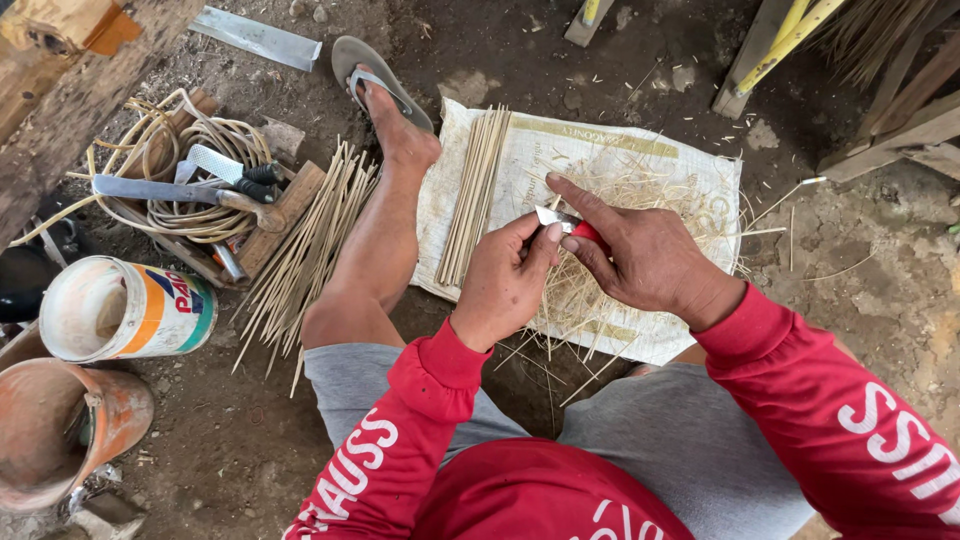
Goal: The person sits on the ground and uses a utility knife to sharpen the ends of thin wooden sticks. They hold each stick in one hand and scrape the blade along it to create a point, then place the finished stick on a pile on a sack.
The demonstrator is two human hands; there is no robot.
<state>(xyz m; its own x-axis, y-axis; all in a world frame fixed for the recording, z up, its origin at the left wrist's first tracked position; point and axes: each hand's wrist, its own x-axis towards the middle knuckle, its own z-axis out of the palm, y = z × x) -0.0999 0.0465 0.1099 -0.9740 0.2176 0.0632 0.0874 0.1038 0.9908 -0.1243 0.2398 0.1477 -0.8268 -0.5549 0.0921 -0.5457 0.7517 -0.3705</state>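
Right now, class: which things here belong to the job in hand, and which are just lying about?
In use:
- left hand
- right hand
- small knife, red handle
- shavings
- white sack
- neat sticks on the sack
- loose sticks beside the leg

Lying about:
- paint tin
- clay pot
- coiled cane
- big knives
- metal strip

the knife (562,222) is mostly hidden inside the right hand (640,255), whatever the left hand (505,280) pinches cannot be seen, and the orange pot (60,430) is cut by the left edge.
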